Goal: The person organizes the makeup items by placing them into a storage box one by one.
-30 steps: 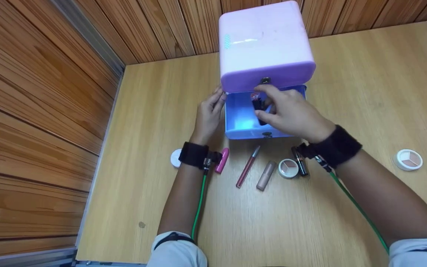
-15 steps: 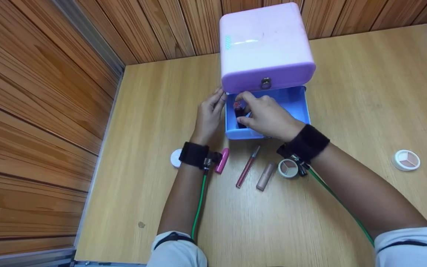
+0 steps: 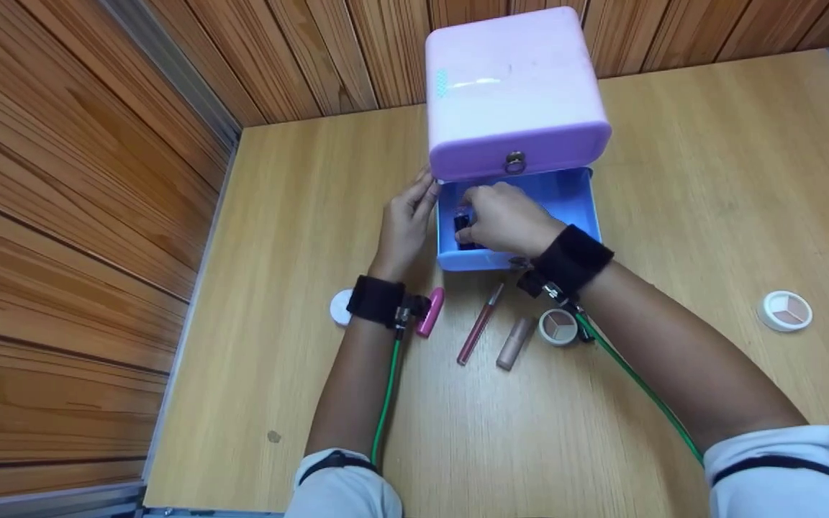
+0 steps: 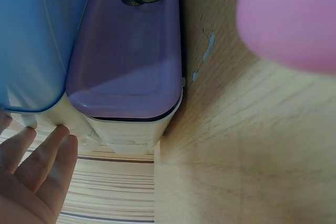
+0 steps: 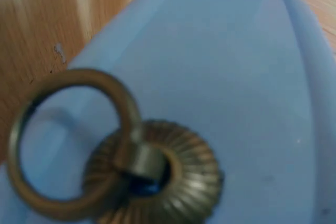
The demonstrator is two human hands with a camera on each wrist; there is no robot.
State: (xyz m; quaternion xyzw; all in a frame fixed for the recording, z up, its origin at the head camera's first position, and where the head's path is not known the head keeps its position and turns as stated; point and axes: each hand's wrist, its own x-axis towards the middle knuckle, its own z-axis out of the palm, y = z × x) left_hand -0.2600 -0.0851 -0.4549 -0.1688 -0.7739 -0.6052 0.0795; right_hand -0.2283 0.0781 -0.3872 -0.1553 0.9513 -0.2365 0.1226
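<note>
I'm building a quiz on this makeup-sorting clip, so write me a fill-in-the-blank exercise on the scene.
1. The right hand holds a dark lipstick inside the open ____ drawer.
2. The left hand rests against the ____ side of that drawer.
3. The upper drawer, which stays closed, is coloured ____.
4. On the table, the beige tube lies between the lip gloss wand and a round ____.

Missing words: blue; left; purple; eyeshadow compact

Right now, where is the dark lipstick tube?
In the head view, the dark lipstick tube is inside the open blue drawer, at its left end, gripped by the right hand.
</note>
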